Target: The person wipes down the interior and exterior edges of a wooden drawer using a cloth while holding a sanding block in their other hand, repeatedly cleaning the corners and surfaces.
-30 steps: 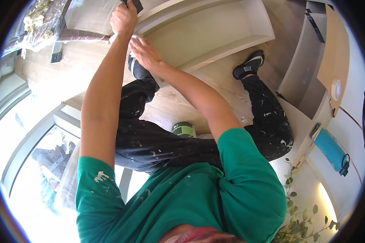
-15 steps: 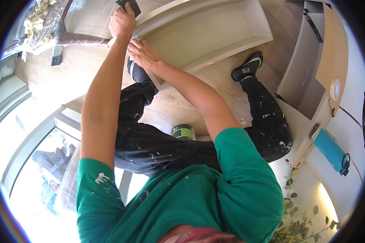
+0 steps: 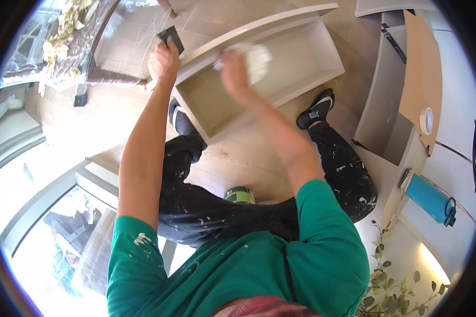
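Observation:
A beige-grey drawer (image 3: 285,96) with a long front panel on its far side lies open side up on the wooden floor between my feet. Over its inside reaches my right hand (image 3: 234,68), smeared by motion, closed on a white cloth (image 3: 256,62) that spreads out to its right. Whether the cloth touches the drawer bottom, I cannot tell. Beyond the drawer's left end, my left hand (image 3: 164,62) pinches a thin, dark grey rectangular piece (image 3: 172,39); its exact kind does not show.
A green tub (image 3: 239,194) stands on the floor between my legs. Plastic sheeting (image 3: 127,39) covers something at the far left. To the right are a grey cabinet carcass (image 3: 378,113), brown board (image 3: 423,74), tape roll (image 3: 426,121) and blue bottle (image 3: 429,198).
My right hand has swept the white cloth from the drawer's left end to over its middle, and the cloth has opened out. My left hand has come slightly nearer, keeping the dark piece.

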### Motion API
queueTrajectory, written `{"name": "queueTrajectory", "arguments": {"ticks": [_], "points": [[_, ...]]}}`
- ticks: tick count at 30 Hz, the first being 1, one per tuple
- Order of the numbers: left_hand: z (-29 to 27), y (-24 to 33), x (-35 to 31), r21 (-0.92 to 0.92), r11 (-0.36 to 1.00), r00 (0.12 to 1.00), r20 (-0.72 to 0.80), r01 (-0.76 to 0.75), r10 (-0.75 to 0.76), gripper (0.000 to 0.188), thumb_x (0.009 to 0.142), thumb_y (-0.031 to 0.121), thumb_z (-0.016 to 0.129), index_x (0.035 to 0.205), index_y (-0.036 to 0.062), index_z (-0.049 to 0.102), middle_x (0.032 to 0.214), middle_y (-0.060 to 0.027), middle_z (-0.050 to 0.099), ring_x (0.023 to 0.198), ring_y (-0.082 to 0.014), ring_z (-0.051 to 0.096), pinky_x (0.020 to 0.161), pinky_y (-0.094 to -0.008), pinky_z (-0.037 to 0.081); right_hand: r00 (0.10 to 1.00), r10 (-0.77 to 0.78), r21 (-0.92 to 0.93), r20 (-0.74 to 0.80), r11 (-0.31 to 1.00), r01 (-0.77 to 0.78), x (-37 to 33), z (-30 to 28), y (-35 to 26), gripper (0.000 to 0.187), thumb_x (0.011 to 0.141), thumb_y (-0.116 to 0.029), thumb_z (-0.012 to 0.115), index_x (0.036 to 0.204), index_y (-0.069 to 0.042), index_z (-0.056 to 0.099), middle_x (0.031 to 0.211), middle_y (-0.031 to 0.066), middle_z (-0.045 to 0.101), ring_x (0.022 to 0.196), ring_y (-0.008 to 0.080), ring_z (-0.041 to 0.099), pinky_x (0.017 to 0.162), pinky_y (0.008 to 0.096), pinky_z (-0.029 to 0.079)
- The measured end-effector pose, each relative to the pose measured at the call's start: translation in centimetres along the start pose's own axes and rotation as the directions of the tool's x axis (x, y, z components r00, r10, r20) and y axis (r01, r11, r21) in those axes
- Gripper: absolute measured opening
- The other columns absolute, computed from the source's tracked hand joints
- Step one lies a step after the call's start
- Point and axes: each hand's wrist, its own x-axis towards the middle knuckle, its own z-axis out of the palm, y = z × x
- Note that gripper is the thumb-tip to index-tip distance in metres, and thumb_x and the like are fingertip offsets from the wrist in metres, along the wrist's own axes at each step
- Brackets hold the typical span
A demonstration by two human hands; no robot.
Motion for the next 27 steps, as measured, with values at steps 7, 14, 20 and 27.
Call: {"name": "queueTrajectory", "arguments": {"ticks": [7,14,20,27], "points": [[0.4,0.5,0.0,0.083,0.994,0.997,-0.022,-0.073,0.075,0.061,0.105,0.049,0.046,0.088,-0.0005,0.076,0.091,-0.0302,0.072,0.087,-0.0472,0.073,0.079,-0.0545,0.058,0.923,-0.342,-0.087,0.176,0.929,0.361,-3.6,2.8,-4.2,0.047,0.094,-0.014,0.058,0.14,-0.006,0.061,0.15,0.0031,0.056,0.127,0.0249,0.053,0.104,0.0436,0.043],[-0.3,-0.1,0.2,0.101,0.994,0.987,0.159,-0.039,0.023,0.065,0.105,0.054,0.044,0.094,-0.0028,0.074,0.098,-0.0325,0.071,0.099,-0.0505,0.068,0.087,-0.0572,0.053,0.994,0.083,-0.166,-0.072,0.982,-0.094,4.2,-8.4,17.6,0.034,0.096,-0.005,0.054,0.126,-0.004,0.07,0.117,0.0153,0.069,0.101,0.036,0.064,0.088,0.0461,0.052],[-0.6,-1.6,0.4,0.139,0.99,0.987,0.158,-0.035,0.012,0.067,0.106,0.053,0.043,0.093,-0.0056,0.073,0.097,-0.033,0.07,0.096,-0.0513,0.068,0.086,-0.0579,0.052,0.842,0.515,-0.242,-0.161,0.807,-0.54,15.4,-18.1,24.6,0.025,0.095,-0.012,0.058,0.109,-0.011,0.078,0.101,0.0229,0.074,0.093,0.0421,0.072,0.081,0.0547,0.057],[0.8,1.0,0.4,0.085,0.994,0.99,0.132,-0.063,0.051,0.066,0.106,0.052,0.043,0.091,-0.006,0.072,0.095,-0.0334,0.07,0.095,-0.0511,0.068,0.084,-0.0576,0.052,0.99,-0.04,-0.683,-0.135,0.727,-0.063,7.9,-17.9,33.4,0.031,0.092,-0.005,0.06,0.122,0.0,0.069,0.127,0.0192,0.068,0.123,0.0346,0.063,0.101,0.0501,0.05]]}}
